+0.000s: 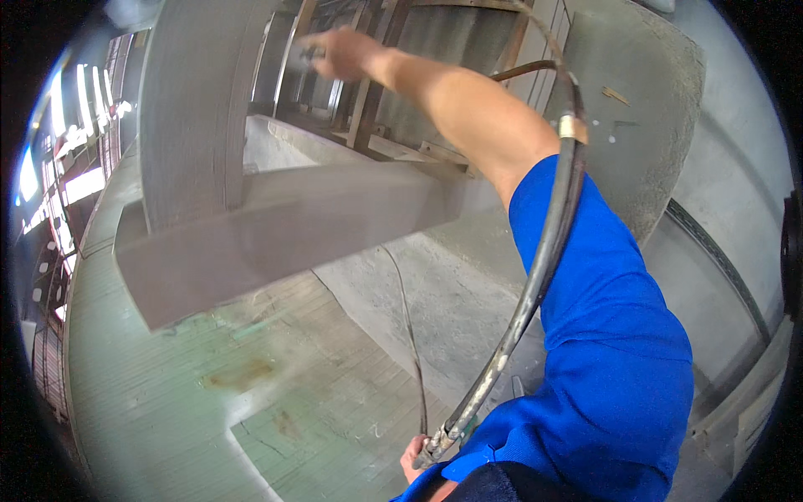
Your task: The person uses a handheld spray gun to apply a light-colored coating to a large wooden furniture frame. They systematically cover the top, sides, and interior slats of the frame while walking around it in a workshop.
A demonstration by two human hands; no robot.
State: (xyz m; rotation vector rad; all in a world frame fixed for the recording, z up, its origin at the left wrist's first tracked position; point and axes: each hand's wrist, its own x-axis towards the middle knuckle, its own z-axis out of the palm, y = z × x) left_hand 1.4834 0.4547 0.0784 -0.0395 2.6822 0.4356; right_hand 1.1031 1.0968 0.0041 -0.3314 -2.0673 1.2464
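My right arm, in a short blue sleeve, reaches across to the upper left. At its end my right hand (pixel 339 54), smeared by motion, is closed around a small dark thing (pixel 313 53) that I cannot make out. It is beside a tall grey upright piece (pixel 188 109), which meets a long grey box-shaped beam (pixel 276 247) below. Low in the view my left hand (pixel 412 458) grips a thick, worn dark hose (pixel 523 309); the sleeve partly hides this hand. The hose arches up past my right arm, with a pale band on it.
A thinner hose (pixel 406 309) hangs down toward my left hand. Green slatted flooring (pixel 150 368) with brown stains lies below. Behind the beam are metal posts (pixel 366 84) and a dusty grey slab (pixel 627 109). Bright windows show at the far left.
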